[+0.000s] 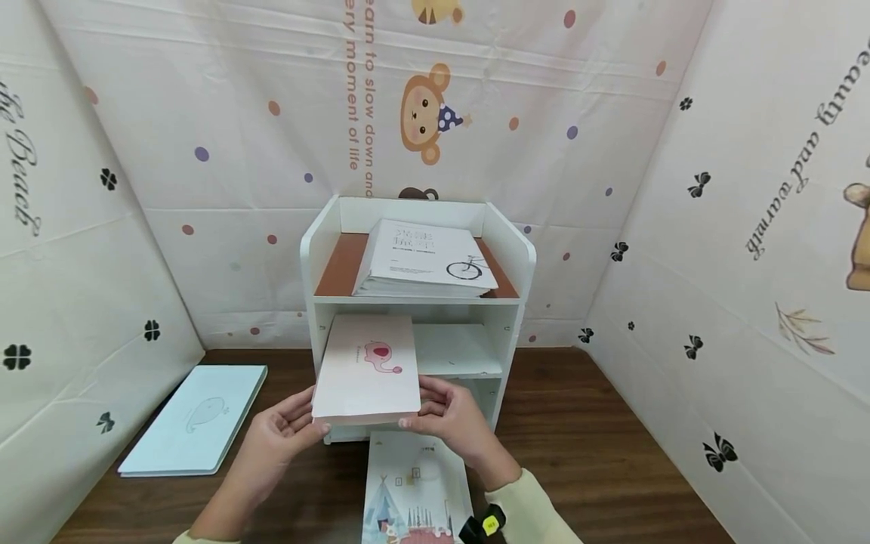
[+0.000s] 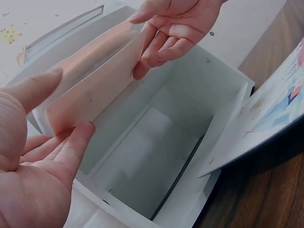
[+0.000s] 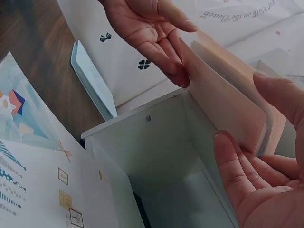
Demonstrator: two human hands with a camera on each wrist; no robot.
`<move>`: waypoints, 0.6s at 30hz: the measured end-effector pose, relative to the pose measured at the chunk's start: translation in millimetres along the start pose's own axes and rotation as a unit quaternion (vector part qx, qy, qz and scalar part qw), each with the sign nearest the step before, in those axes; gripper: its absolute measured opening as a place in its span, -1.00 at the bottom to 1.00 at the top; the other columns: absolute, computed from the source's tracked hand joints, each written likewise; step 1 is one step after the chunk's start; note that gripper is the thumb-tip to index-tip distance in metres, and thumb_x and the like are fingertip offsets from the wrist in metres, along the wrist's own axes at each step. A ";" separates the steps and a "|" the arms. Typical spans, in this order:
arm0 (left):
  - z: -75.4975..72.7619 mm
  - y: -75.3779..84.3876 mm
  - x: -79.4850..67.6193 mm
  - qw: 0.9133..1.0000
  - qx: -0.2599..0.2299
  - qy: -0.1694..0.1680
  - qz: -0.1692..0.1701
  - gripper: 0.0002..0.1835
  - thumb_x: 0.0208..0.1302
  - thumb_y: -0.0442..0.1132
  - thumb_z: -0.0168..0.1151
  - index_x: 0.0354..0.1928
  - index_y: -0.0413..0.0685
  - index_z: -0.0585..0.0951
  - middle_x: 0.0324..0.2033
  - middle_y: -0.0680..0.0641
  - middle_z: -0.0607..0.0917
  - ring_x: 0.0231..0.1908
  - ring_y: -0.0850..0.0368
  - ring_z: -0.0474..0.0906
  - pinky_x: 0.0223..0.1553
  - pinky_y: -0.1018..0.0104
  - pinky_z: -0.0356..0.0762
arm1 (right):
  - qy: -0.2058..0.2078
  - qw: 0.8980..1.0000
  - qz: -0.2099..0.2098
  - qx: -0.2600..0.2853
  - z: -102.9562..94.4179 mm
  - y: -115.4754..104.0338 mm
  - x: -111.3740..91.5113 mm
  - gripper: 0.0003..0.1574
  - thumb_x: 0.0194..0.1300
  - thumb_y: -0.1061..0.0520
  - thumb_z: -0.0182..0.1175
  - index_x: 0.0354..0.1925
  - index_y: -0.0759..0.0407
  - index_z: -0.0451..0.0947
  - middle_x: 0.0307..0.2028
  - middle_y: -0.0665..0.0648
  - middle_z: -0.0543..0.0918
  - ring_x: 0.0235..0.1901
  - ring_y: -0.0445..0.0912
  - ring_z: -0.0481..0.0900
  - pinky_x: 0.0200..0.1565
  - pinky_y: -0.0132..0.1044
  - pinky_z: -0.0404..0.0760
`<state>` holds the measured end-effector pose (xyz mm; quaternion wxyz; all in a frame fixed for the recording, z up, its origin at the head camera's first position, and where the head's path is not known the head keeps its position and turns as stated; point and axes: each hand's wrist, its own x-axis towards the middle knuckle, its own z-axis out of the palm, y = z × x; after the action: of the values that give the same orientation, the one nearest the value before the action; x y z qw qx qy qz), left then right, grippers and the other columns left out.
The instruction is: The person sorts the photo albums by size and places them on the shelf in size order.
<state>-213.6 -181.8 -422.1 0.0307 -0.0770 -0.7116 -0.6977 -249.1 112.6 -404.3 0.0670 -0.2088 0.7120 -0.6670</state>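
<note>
Pinching a pink book (image 1: 363, 366) at the middle shelf's (image 1: 462, 349) front left, left hand (image 1: 279, 434) and right hand (image 1: 455, 419) have yet to release it; white books (image 1: 431, 257) sit above, a blue book (image 1: 197, 423) unshelved near the table's (image 1: 578, 446) left edge.

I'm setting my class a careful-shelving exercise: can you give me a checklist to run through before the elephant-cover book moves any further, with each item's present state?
1. Both hands on the elephant-cover book: ok; left hand and right hand hold opposite sides.
2. Book wholly inside the white cabinet: not ok; its near end sticks out in front.
3. Shelf bare to the book's right: ok, where visible.
4. Space behind the book free: cannot tell; the book hides it.
5. Pale blue notebook out of the way: ok; it lies left of the cabinet.
</note>
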 end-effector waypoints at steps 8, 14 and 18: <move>0.8 -1.6 1.2 1.000 0.007 0.007 0.004 -0.23 0.29 -0.31 0.43 0.48 -0.31 0.32 0.38 -0.36 0.47 0.07 0.42 0.64 0.04 0.45 0.66 | 0.005 1.000 0.002 0.001 0.2 3.1 1.1 -0.03 0.12 0.24 0.55 0.43 0.28 0.36 0.16 0.29 0.66 -0.13 -0.11 0.75 -0.08 -0.32 0.77; 1.0 -2.6 2.1 1.000 0.011 0.010 0.005 -0.25 0.30 -0.31 0.42 0.47 -0.31 0.33 0.37 -0.36 0.48 0.06 0.41 0.65 0.04 0.46 0.66 | 0.004 1.000 0.002 0.003 -0.6 5.3 2.6 -0.05 0.12 0.25 0.55 0.42 0.27 0.38 0.16 0.30 0.66 -0.11 -0.10 0.75 -0.07 -0.31 0.77; 0.7 -2.8 2.5 1.000 0.013 0.009 0.005 -0.25 0.30 -0.30 0.43 0.47 -0.31 0.34 0.37 -0.37 0.48 0.06 0.40 0.65 0.04 0.45 0.66 | 0.004 1.000 0.004 0.005 -0.8 6.2 3.1 -0.06 0.13 0.25 0.54 0.42 0.26 0.38 0.18 0.29 0.66 -0.09 -0.10 0.76 -0.06 -0.31 0.77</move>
<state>-216.5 -181.0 -424.5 0.0417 -0.0737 -0.7200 -0.6888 -253.5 112.4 -409.7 0.0677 -0.2033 0.7100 -0.6708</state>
